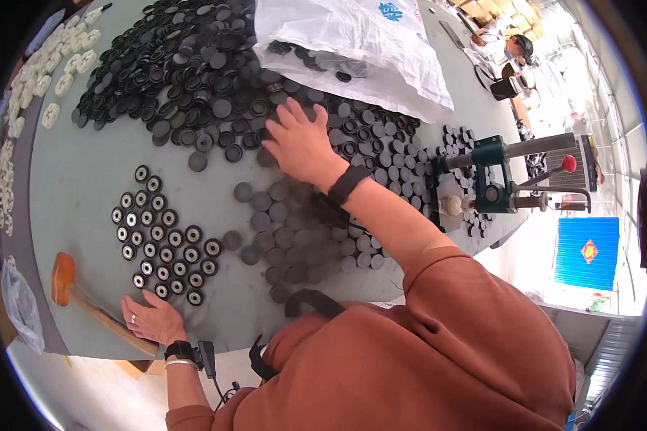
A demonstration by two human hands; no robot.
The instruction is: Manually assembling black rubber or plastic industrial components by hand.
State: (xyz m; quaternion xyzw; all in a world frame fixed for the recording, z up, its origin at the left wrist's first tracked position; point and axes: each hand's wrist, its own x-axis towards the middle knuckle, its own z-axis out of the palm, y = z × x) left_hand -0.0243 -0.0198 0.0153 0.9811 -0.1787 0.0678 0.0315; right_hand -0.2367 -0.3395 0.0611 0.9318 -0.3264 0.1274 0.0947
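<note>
My right hand [305, 144] reaches over a spread of round black plastic caps [223, 108], fingers apart, its fingertips at the edge of the big pile. Nothing is visibly gripped in it. Near the table's front edge, my left hand [153, 320] lies with fingers stretched out, just below a cluster of small black wheels with metal centres [167, 254]. Its fingertips come close to the lowest wheels; whether they touch is unclear. Beside that hand runs the wooden handle of a mallet with an orange head [63, 279]. Caps below my right forearm look blurred.
A white woven sack [359, 50] lies open at the back with caps at its mouth. A green hand press [489, 176] stands at right among more caps. Pale plastic parts [65, 84] line the left edge, near a clear bag [21, 305]. Another person [514, 50] sits far right.
</note>
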